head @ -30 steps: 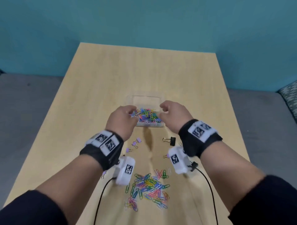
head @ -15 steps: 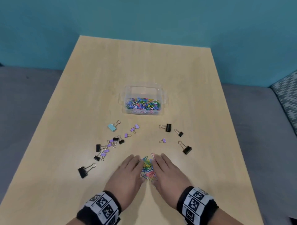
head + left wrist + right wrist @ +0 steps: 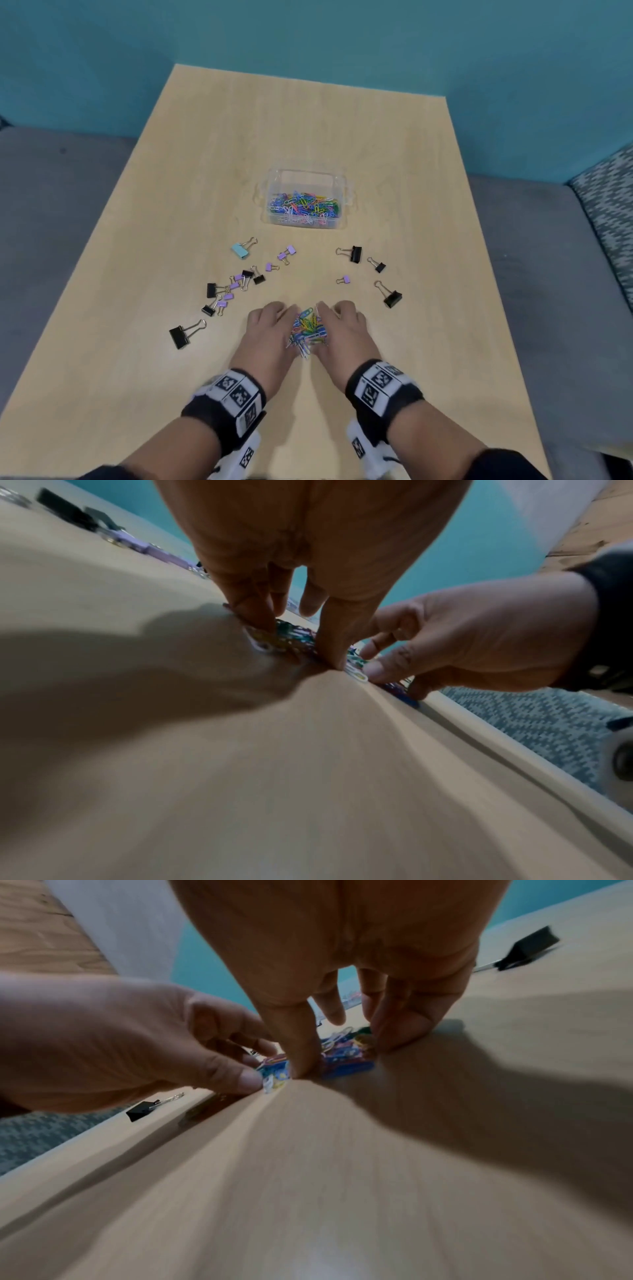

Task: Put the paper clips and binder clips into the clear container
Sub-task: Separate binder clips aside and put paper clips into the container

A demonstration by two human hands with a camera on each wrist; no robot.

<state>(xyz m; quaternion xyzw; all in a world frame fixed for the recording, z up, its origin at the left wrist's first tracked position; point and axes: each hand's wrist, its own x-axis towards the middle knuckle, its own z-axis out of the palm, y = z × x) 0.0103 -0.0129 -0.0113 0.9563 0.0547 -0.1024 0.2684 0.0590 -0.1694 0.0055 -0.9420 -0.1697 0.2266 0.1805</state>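
Since half a second ago both hands have closed in a little on the heap of coloured paper clips (image 3: pixel 307 329), their fingertips more bent; a second ago they were up over the clear container (image 3: pixel 305 198), dropping a load into it.

Loose binder clips ring the work area on the wooden table (image 3: pixel 428 342). To the left lie a large black binder clip (image 3: pixel 180 336), a tangle of small black and purple binder clips (image 3: pixel 230 289), a light blue binder clip (image 3: pixel 240 249) and two purple ones (image 3: pixel 287 253). To the right sit a black binder clip (image 3: pixel 355 254), a smaller black one (image 3: pixel 379 266), a tiny purple clip (image 3: pixel 344 280) and another black clip (image 3: pixel 392 298). None lies between the heap and the container; that strip of table is bare wood.

Left hand (image 3: pixel 268 334) and right hand (image 3: pixel 342 330) flank the heap, palms down, fingers curled inward against its sides. In the left wrist view the left fingers (image 3: pixel 330 637) press down into the clips; the right wrist view shows the right thumb (image 3: pixel 301 1053) planted in the pile with the left thumb just beside it. Each hand is cupped narrowly round the clips, scooping rather than lifting.

The heap runs lengthwise away from the person, toward the container. The container stands upright mid-table, well beyond the hands, its long side crosswise, already part full of paper clips
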